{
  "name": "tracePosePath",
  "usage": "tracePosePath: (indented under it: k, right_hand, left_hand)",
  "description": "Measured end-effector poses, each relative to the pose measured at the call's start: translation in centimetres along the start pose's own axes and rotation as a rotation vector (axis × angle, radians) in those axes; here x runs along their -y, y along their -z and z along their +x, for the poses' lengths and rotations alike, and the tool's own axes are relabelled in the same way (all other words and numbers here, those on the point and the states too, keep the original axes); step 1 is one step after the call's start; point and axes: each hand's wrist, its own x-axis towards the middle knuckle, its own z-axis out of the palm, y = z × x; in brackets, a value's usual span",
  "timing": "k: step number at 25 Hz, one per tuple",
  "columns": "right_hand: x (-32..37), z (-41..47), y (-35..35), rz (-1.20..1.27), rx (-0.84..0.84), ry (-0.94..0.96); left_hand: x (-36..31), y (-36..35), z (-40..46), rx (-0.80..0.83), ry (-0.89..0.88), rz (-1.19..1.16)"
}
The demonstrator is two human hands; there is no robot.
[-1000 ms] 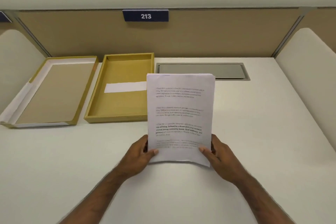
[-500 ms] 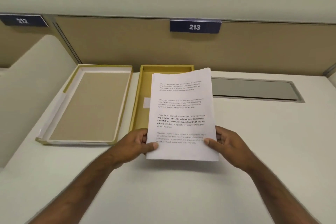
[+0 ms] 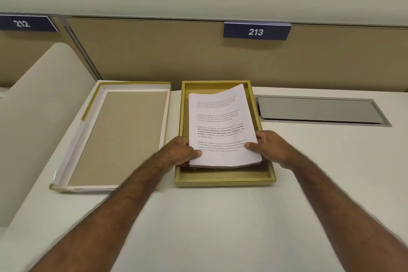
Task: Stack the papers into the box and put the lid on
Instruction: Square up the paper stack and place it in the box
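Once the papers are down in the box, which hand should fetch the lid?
Left. The lid lies open-side up on the desk just left of the box, right beside the left hand. The right hand would have to cross over the paper stack.

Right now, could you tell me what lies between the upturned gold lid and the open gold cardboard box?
In the head view, only a narrow strip of bare white desk separates the lid from the box.

I sit in an office cubicle: a white tabletop, tan fabric partition panels, dark blue numbered seat signs "213" and "212", a brushed-metal cable hatch.
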Motion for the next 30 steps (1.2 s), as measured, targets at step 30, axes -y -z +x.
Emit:
tracePosePath:
  k: [30]
  right_hand:
    - [13.5, 13.3, -11.5, 0.055, -0.479, -0.060]
  left_hand:
    - [-1.7, 9.9, 9.5, -0.422, -0.241, 0.026]
